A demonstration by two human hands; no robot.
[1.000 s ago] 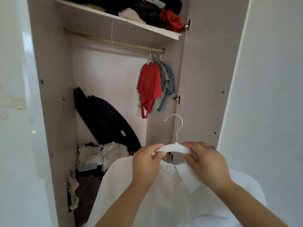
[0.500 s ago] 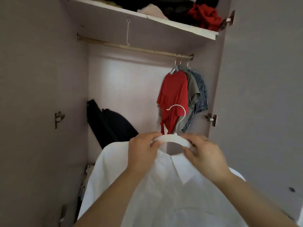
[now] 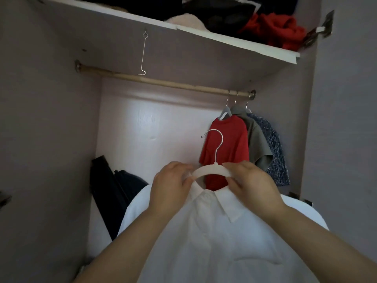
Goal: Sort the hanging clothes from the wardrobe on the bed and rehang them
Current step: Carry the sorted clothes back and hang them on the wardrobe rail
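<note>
Closer to the wardrobe than a moment ago, I have raised the white shirt (image 3: 214,242), which fills the lower centre of the frame. My left hand (image 3: 171,186) and right hand (image 3: 253,184) each pinch one side of the white hanger (image 3: 212,170) at the collar, with its hook standing upright between them. Behind the hook, right of centre, a red T-shirt (image 3: 228,148), a grey shirt (image 3: 258,144) and a blue patterned top (image 3: 276,152) hang at the right end of the rail (image 3: 163,82). Piled clothes sit on the shelf (image 3: 204,35) along the top.
</note>
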